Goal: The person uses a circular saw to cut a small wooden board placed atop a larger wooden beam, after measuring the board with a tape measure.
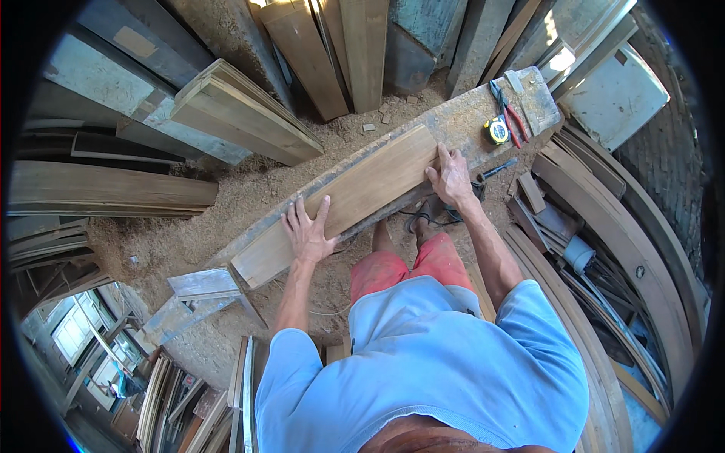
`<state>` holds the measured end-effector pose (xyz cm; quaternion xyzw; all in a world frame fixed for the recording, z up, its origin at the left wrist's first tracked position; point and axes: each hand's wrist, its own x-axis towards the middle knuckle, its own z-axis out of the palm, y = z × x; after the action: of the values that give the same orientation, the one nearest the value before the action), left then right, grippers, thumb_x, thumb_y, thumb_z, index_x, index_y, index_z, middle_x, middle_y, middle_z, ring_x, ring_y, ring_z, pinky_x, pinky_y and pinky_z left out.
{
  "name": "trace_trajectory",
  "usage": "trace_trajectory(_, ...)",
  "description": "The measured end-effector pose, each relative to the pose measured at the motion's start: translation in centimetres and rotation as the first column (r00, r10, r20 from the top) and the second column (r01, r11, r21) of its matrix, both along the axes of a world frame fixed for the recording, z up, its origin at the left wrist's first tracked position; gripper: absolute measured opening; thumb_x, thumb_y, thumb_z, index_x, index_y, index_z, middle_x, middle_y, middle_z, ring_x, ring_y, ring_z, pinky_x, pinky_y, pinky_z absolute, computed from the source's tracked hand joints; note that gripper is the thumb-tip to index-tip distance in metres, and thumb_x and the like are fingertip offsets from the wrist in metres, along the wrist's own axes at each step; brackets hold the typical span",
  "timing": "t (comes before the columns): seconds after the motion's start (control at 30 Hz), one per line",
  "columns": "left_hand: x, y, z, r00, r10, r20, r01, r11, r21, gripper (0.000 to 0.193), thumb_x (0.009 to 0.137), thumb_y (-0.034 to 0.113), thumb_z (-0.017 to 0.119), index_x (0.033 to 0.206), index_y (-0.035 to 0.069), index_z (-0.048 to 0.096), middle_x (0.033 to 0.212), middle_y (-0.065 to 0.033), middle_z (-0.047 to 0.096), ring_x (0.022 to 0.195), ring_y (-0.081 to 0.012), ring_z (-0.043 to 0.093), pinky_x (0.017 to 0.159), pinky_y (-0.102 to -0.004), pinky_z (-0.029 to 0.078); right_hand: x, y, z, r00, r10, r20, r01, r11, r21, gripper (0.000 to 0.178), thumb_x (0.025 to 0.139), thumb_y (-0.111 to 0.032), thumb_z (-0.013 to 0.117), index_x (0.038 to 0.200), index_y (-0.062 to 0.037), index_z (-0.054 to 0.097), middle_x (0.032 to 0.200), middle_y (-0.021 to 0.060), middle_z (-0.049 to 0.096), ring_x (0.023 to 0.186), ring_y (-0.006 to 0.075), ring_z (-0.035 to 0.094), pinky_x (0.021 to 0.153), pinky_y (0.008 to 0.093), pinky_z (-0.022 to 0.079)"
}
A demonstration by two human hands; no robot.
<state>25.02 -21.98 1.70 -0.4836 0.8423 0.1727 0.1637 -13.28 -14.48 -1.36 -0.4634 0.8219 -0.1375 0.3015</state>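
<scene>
Your left hand (308,235) spread on board (374,185), right hand (453,181) loosely spread at its right end, tape (496,130) beside pliers (519,121)

2 hnds (308,235), prob. 1 pliers (517,121)

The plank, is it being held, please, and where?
The plank seems steadied, not lifted: left hand across its left part, right hand at its right end.

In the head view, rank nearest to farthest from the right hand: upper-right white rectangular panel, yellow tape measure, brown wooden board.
1. Brown wooden board: touching right hand.
2. Tape measure: ahead-right, on dusty bench.
3. White panel: farther right, past bench.
</scene>
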Motion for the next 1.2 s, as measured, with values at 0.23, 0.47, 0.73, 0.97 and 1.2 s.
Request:
trace_trajectory(0.23, 0.2, -2.3, 0.0, 1.000, 0.000, 0.015, 0.000, 0.998, 0.065, 0.126, 0.065, 0.037, 0.099, 0.166, 0.048, 0.024, 0.171, -0.0286, 0.014, 0.157, -0.0555, 0.013, 0.127, -0.0708, 0.011, 0.4, -0.6, 0.0, 0.999, 0.051, 0.016, -0.051, 0.999, -0.010, 0.074, 0.092, -0.023, 0.075, 0.152, 0.0054, 0.042, 0.130, 0.0327, 0.055, 0.119, 0.0501, 0.055, 0.105, 0.0554, 0.045)
trace_trajectory(0.47, -0.1, 1.9, -1.6, 0.987, 0.148, 0.060, -0.142, 0.985, -0.093, 0.120, 0.075, 0.034, 0.094, 0.168, 0.047, 0.019, 0.170, -0.0382, 0.002, 0.157, -0.0610, 0.002, 0.126, -0.0727, 0.009, 1.1, -1.4, 0.8, 0.999, 0.051, -0.011, -0.051, 0.999, 0.001, 0.065, 0.092, -0.028, 0.077, 0.142, 0.0041, 0.050, 0.128, 0.0286, 0.059, 0.122, 0.0490, 0.057, 0.103, 0.0564, 0.050)
trace_trajectory(0.73, -5.3, 3.9, 0.6, 0.917, 0.354, 0.186, -0.379, 0.918, 0.119, 0.102, 0.091, 0.042, 0.077, 0.170, 0.040, 0.013, 0.164, -0.0501, -0.004, 0.151, -0.0719, -0.003, 0.123, -0.0746, 0.009, -0.8, 2.7, -0.4, 0.968, 0.251, 0.003, -0.251, 0.968, -0.007, 0.055, 0.086, -0.015, 0.065, 0.140, -0.0049, 0.058, 0.117, 0.0317, 0.065, 0.112, 0.0515, 0.062, 0.096, 0.0572, 0.054)
trace_trajectory(0.97, -8.1, 1.6, -1.6, 0.962, 0.241, 0.129, -0.266, 0.934, 0.238, 0.109, 0.088, 0.048, 0.078, 0.170, 0.043, 0.005, 0.163, -0.0512, -0.012, 0.151, -0.0721, -0.009, 0.122, -0.0766, 0.004, -7.4, 19.4, -8.7, 0.903, 0.429, -0.006, -0.425, 0.896, 0.132, 0.025, 0.080, -0.031, 0.067, 0.077, -0.0078, 0.076, 0.081, 0.0222, 0.073, 0.078, 0.0431, 0.072, 0.069, 0.0534, 0.058)
trace_trajectory(1.2, 6.0, -4.5, -5.1, 0.791, 0.415, -0.449, -0.319, 0.907, 0.277, 0.076, 0.092, 0.045, 0.077, 0.158, 0.018, 0.051, 0.144, -0.0347, 0.059, 0.135, -0.0450, 0.059, 0.114, -0.0476, 0.047, 0.2, 19.3, -8.4, 0.869, 0.445, 0.215, -0.489, 0.836, 0.249, 0.032, 0.083, -0.033, 0.072, 0.107, -0.0145, 0.083, 0.109, 0.0199, 0.077, 0.099, 0.0374, 0.076, 0.087, 0.0448, 0.060)
